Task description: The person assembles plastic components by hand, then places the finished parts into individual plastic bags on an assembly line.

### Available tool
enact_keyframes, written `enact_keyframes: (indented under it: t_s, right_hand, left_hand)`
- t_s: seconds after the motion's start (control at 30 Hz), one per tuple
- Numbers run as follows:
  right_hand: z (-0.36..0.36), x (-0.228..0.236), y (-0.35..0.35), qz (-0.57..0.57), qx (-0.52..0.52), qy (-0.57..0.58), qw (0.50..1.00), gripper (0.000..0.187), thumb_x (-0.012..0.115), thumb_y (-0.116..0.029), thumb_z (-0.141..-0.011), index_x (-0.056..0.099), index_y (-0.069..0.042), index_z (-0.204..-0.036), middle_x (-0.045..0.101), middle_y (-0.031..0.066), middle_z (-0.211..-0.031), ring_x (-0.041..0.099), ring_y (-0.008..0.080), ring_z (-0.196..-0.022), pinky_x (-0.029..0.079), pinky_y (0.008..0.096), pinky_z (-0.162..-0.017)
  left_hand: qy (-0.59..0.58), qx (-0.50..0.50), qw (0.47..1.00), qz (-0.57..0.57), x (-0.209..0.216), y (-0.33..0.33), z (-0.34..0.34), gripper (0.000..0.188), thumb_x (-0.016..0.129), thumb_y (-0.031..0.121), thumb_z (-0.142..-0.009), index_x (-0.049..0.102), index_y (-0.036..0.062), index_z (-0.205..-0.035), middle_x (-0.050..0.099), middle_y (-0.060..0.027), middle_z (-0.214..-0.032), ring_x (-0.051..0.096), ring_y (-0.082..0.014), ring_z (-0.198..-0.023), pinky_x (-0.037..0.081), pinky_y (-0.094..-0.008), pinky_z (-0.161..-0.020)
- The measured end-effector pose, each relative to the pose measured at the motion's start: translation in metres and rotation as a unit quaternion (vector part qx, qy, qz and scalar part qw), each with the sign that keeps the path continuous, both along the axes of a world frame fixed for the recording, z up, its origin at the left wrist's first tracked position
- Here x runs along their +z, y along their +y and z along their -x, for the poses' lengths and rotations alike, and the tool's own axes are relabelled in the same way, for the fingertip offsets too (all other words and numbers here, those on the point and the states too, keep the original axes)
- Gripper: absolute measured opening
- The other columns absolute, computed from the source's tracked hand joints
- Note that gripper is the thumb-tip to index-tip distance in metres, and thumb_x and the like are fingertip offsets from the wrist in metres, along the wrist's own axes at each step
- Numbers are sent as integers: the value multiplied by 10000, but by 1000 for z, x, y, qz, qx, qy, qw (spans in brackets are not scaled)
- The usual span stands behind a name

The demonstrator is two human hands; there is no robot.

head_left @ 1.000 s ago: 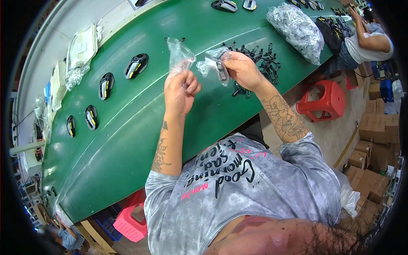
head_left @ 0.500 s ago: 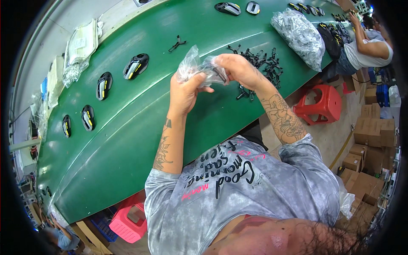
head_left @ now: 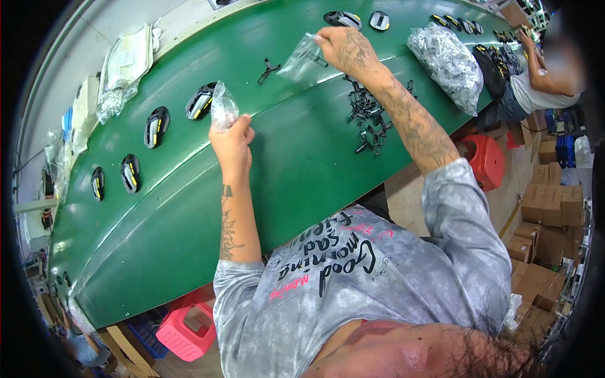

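Note:
My left hand point(head_left: 234, 143) is closed around a crumpled clear plastic bag point(head_left: 224, 104), close to a black-and-grey shell part with a yellow stripe point(head_left: 201, 101). Farther out, my right hand point(head_left: 348, 51) pinches the top of another clear plastic bag point(head_left: 301, 62), which hangs to the left over the green table point(head_left: 296, 170). A small dark piece shows at that bag's right side. Between the two bags a black forked plastic clip point(head_left: 268, 70) lies on the table. Below my right forearm is a heap of similar black clips point(head_left: 365, 104), partly hidden by the arm.
Several shell parts point(head_left: 155, 127) stand along the table's left side. A large sack of clear packaging point(head_left: 444, 66) sits right, beside a person in a white top point(head_left: 535, 82) at work. A red stool point(head_left: 485, 162) and a pink stool point(head_left: 187, 331) are near the table edge.
My hands have moved apart from where they were together. The right went up and away with one bag; the left shifted left and slightly nearer with the other.

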State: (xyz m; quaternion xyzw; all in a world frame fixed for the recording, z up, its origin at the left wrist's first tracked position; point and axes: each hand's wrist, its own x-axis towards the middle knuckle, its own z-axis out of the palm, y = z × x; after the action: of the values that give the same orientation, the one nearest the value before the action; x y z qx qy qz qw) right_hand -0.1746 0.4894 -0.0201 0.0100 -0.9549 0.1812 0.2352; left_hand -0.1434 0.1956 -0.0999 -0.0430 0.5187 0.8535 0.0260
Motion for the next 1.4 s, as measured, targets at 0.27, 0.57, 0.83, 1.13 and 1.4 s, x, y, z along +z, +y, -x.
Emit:
enact_keyframes:
  t_s: [0.27, 0.57, 0.83, 1.13, 1.4]
  right_hand:
    - [45, -5, 28, -28, -42, 131, 990, 281, 659, -341, -938, 704, -63, -927, 704, 143, -901, 682, 358, -865, 545, 456, -816]
    - [27, -17, 13, 149, 30, 139, 978, 237, 676, -272, -922, 593, -59, -981, 680, 161, -822, 676, 406, -782, 557, 490, -717]
    - [-90, 11, -3, 168, 407, -189, 878, 228, 703, -107, -838, 705, -18, -1047, 744, 168, -962, 726, 322, -891, 575, 400, -759]
    - [-83, 23, 406, -102, -341, -75, 932, 259, 573, -166, -854, 772, -53, -975, 738, 218, -1008, 707, 387, -1017, 573, 448, -909]
    - [-58, -41, 420, -161, -405, -148, 888, 379, 613, -237, -907, 683, -40, -1224, 707, 180, -1236, 677, 315, -1176, 557, 444, -968]
  left_hand:
    - [-115, -107, 984, -81, 14, 2, -19, 327, 658, 376, -1003, 538, 75, -959, 438, 0, -690, 370, -102, -510, 272, -271, -431]
    - [-46, -142, 987, -56, 18, 52, -17, 777, 355, -206, -714, 393, 35, -1452, 507, -250, -1351, 567, -463, -1258, 555, -566, -1025]
    - [-108, -251, 947, -171, -14, 83, -22, 560, 566, 31, -866, 498, 30, -1422, 614, -212, -1309, 625, -364, -1191, 556, -490, -951]
    - [-88, -259, 956, -102, 3, 37, -51, 139, 578, 153, -937, 578, 14, -950, 589, -68, -825, 525, -167, -634, 422, -321, -560]
    - [-18, -27, 998, 49, 81, 125, -79, 230, 433, -105, -772, 602, -18, -901, 628, -95, -822, 553, -184, -669, 447, -318, -598]
